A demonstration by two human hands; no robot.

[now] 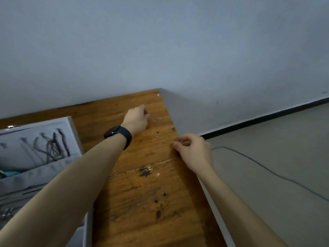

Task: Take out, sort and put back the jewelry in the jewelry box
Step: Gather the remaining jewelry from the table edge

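A grey jewelry box (74,132) stands open at the left of the wooden table (142,202). Several necklaces (53,147) hang inside its raised lid. My left hand (138,118), with a dark watch on the wrist, reaches to the far part of the table and pinches one end of a thin chain (161,138). My right hand (191,148) pinches the other end near the table's right edge. The fine chain stretches between them just over the wood and is barely visible. A small heap of jewelry (146,171) lies on the table between my forearms.
The table's right edge (195,175) drops off to a grey floor where a thin cable (267,170) runs. A pale wall stands behind the table. More small metal pieces (7,212) lie in the box's lower tray at the far left.
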